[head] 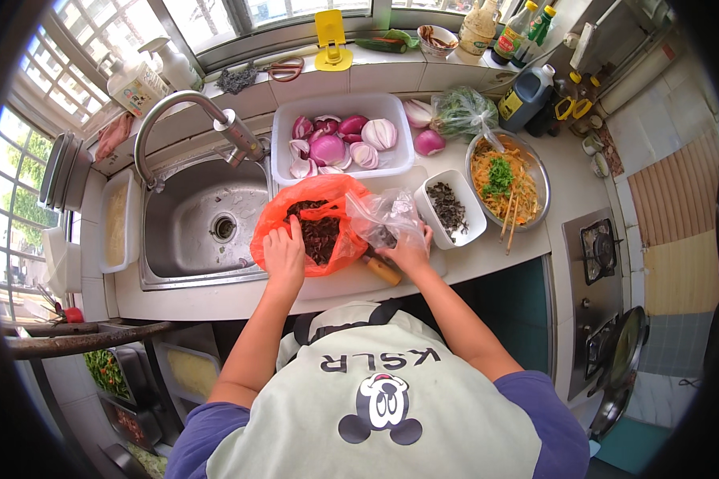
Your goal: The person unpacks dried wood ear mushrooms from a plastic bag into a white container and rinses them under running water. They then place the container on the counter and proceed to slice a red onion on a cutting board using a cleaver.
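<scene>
My left hand rests at the near left rim of a red plastic bag, its index finger at the opening. Dark dried pieces, apparently dried wood ear fungus, lie inside the bag. My right hand grips a clear plastic bag just right of the red one. Below it a knife's wooden handle shows; the blade is hidden. Close to my right hand stands a white square container with dark shredded pieces in it. Further right, a steel bowl holds shredded vegetables, chopped greens and wooden chopsticks.
Behind the bags is a plastic tub of peeled red onions. The steel sink and curved faucet are at left, the gas stove at right. Scissors, a yellow stand and bottles line the sill.
</scene>
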Motion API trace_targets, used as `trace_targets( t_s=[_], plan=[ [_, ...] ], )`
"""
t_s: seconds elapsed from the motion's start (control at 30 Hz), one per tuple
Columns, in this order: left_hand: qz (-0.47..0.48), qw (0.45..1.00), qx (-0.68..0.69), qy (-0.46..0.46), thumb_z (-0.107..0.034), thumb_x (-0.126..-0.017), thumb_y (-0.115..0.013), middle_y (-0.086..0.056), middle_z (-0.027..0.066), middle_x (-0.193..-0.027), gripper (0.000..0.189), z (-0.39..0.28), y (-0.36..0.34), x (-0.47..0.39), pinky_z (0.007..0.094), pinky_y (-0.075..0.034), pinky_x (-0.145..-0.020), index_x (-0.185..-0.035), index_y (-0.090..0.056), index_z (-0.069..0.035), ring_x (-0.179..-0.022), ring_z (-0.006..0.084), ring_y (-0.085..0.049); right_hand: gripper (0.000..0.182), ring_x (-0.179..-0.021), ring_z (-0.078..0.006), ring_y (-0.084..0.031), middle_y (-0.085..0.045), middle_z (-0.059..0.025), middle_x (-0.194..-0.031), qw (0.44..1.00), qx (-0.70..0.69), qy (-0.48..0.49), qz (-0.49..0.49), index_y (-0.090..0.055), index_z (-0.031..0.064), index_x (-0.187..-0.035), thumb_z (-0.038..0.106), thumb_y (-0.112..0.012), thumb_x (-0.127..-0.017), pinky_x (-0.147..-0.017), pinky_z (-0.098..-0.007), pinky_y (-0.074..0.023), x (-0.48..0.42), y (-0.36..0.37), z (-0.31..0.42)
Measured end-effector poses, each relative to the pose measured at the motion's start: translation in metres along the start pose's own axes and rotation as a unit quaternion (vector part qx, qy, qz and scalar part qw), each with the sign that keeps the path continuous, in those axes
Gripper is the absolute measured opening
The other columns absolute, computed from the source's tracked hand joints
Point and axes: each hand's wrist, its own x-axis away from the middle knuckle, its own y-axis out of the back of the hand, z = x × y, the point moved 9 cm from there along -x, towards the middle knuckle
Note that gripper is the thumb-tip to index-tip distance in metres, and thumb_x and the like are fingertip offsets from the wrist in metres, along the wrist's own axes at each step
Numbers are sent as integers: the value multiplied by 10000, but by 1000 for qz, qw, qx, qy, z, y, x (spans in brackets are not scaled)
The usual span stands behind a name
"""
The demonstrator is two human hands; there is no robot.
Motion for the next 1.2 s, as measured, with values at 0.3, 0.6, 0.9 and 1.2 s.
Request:
trace_targets(
  t_s=[0.3,0.6,0.9,1.2],
  plan=[
    [-54,997,49,36,-159,-681,-663,-553,71,-862,370,22,14,12,345,-389,-734,-1022,-558,-60,-830,213,-526,263,-968,-353,-521,-616,-154,-888,987,-85,21,-138,-575,85,-1050,161,-597,-799,-832,-457,-379,-8,15,-30],
    [-26,883,451,126,-69,-760,-610,-561,74,-866,196,56,5,24,343,-416,-763,-946,-547,-81,-803,221,-545,237,-905,-338,-589,-604,-194,-987,931,-253,6,-263,-485,-19,-1089,108,-525,-894,-776,-396,-447,18,137,7],
    [-100,349,914,180,-52,-908,-414,-556,89,-992,171,87,42,35,276,-436,-821,-1067,-476,-59,-849,137,-552,434,-1047,-204,-548,-539,-88,-1191,525,-849,-33,52,-410,36,-1265,309,-471,-934,-897,-349,-461,-22,62,146],
    [-44,338,931,129,57,-763,-380,-421,132,-1344,641,85,60,34,199,-440,-653,-1378,-303,-104,-650,72,-472,366,-1034,-192,-533,-535,-67,-1164,652,-759,-5,-4,-457,35,-1217,287,-446,-951,-895,-344,-446,-86,-28,113]
  ],
)
